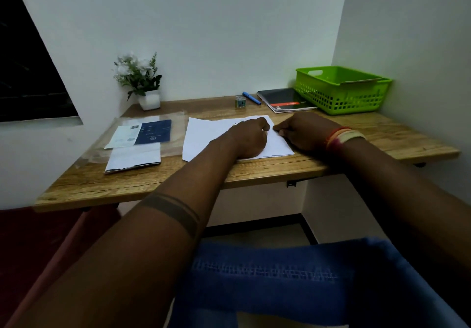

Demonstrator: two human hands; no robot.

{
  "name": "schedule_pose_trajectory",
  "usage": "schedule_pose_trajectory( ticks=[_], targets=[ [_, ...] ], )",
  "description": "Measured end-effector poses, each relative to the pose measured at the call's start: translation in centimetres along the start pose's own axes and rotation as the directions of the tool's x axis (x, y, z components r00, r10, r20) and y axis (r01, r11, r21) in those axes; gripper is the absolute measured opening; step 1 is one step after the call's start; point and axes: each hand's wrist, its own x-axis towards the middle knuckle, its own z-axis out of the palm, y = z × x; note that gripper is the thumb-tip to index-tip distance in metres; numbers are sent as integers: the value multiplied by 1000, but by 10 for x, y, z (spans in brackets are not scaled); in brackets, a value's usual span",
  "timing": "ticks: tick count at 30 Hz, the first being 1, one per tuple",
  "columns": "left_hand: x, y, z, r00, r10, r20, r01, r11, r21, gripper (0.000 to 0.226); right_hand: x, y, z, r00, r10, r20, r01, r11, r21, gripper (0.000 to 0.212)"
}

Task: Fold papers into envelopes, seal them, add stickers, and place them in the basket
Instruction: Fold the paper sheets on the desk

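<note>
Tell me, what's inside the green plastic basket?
Over the rim of the green plastic basket only a flat brownish sheet edge shows, probably an envelope or card. The latticed walls hide the bottom, so anything lower cannot be seen.

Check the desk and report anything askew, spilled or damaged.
Nothing spilled or damaged. The white sheet under both hands lies slightly skewed to the desk edge, and a flat piece rests tilted across the green basket's rim.

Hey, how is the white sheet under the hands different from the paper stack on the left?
The white sheet lies flat, spread wide at the desk's middle, with both hands on it; the paper stack is narrower, looks folded and layered, and is untouched. The sheet lies on bare wood; the stack sits partly on clear plastic film. Both are plain white.
</note>
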Motion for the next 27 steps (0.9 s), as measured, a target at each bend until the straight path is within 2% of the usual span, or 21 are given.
schedule_pose_trajectory(
  ticks=[8,17,23,27],
  targets=[
    [11,-6,-1,999,28,25,-28,1000,7,40,67,2,4,997,33,73,-22,989,-146,39],
    [49,-35,-36,980,135,144,-151,983,107,38,114,3,13,999,50,9,-49,995,-84,29],
    [48,-67,-31,975,216,42,-213,974,-72,34,131,21,23,990,61,-127,-54,997,55,20],
    [56,-72,-23,976,218,-28,-220,972,-82,31,143,20,21,990,84,-110,-77,995,65,13]
  ],
)
